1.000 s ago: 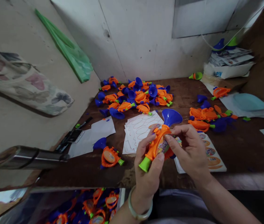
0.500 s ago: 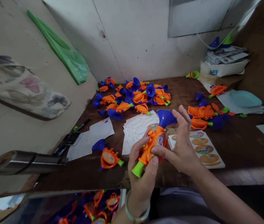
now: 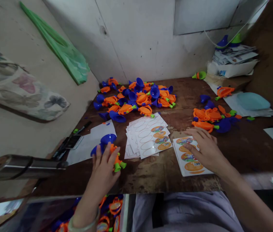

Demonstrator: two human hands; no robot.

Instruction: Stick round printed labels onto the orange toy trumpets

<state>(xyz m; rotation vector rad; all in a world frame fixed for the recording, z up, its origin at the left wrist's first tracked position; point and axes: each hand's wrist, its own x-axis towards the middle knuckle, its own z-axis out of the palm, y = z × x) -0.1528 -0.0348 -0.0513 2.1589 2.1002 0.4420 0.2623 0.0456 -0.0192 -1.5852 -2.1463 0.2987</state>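
Currently, head view: my left hand is resting with fingers spread over two toy horns at the near left of the table. Two green mouthpieces are pointing toward the near right, side by side; two blue bells are showing on the far side of my fingers. The underside of the hand is facing away from view, so I cannot tell whether it is gripping either horn.

My right hand is lying partly open, palm down, over a stack of sticker sheets right of centre, thumb and fingers standing apart. Whether the fingertips are pinching a sheet, I cannot tell.

Between the hands, oval-outlined sheets are lying in a loose pile; the top one is carrying four stickers in its right column, bare outlines in its left.

Far middle: a heap of horns is spreading, orange and blue. Far right of centre: a smaller group of horns and loose parts is sitting beyond my right hand. Left edge: a steel flask is lying on its side.
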